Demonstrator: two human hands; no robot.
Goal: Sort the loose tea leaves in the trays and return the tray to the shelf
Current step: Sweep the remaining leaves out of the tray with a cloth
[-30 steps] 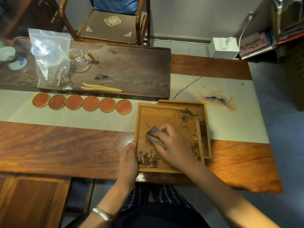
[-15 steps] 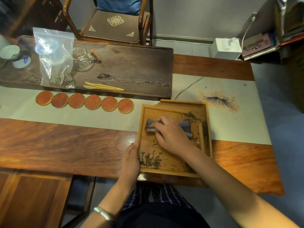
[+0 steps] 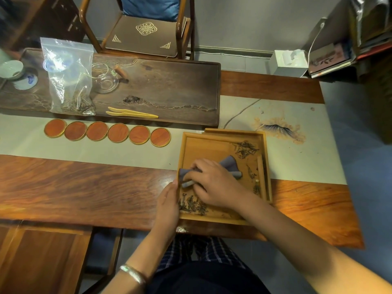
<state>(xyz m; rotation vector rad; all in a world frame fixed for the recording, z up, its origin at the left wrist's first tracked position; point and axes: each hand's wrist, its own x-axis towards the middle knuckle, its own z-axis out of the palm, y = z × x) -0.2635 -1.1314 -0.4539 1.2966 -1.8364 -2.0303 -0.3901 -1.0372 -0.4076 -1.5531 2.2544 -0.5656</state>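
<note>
The right hand (image 3: 214, 183) has its fingers (image 3: 194, 172) curled down around the middle of a grey cloth (image 3: 230, 166), pinching it so that both ends fan out to left and right; the fingertips themselves are folded under and hidden. The left hand (image 3: 168, 203) lies flat against the left outer wall of the upper tray (image 3: 220, 136), fingers straight and together, holding nothing; whether the thumb hooks over the rim cannot be made out. The cloth rests on the floor of the upper tray, left of centre. One cluster of tea leaves (image 3: 192, 205) lies in the near-left corner, partly covered by the right hand; a second cluster (image 3: 245, 148) lies in the far-right corner, and a few scattered leaves sit near the right wall. The upper tray sits offset on a lower tray (image 3: 267, 166), of which only the far and right edges show; its contents are mostly hidden. Both trays stand at the near edge of the wooden table (image 3: 84, 187), overlapping a pale runner (image 3: 106, 148). To the far left, six round coasters (image 3: 107, 133) form a row. A bracelet (image 3: 133, 274) circles the left wrist; the right forearm is cut off by the frame edge.
</note>
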